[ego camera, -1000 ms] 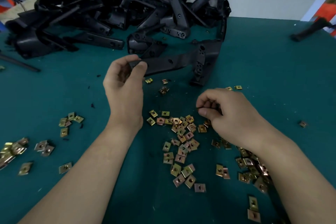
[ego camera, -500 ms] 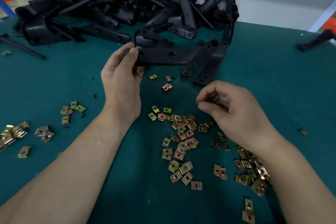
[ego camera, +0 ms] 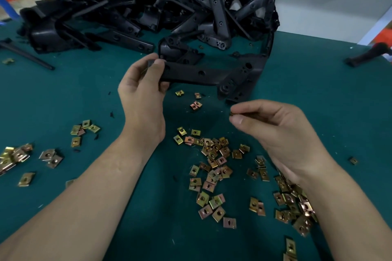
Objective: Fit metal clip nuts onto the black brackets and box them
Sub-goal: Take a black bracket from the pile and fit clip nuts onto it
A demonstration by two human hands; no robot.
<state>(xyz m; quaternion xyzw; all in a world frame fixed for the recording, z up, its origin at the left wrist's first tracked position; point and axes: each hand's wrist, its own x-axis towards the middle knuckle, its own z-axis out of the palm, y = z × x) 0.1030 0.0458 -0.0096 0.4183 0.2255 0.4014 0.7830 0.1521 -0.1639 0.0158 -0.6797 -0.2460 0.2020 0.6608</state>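
Note:
My left hand [ego camera: 142, 91] grips the left end of a long black bracket [ego camera: 203, 74], held level above the green table. The bracket's angled right end [ego camera: 239, 87] points down toward the table. My right hand [ego camera: 273, 129] pinches a small metal clip nut [ego camera: 231, 114] between thumb and forefinger, a short way below the bracket's right end. Only the nut's edge shows. Several brass-coloured clip nuts [ego camera: 214, 154] lie scattered under and between my hands.
A big heap of black brackets [ego camera: 148, 12] fills the back of the green table [ego camera: 63, 95]. More clip nuts lie at the left [ego camera: 84, 131], far left [ego camera: 12, 157] and lower right [ego camera: 297, 203]. A black handle [ego camera: 369, 55] sits at the right edge.
My left hand has lifted the bracket off the table and turned it level. My right hand has risen from the nut pile with a nut pinched, moving toward the bracket's right end.

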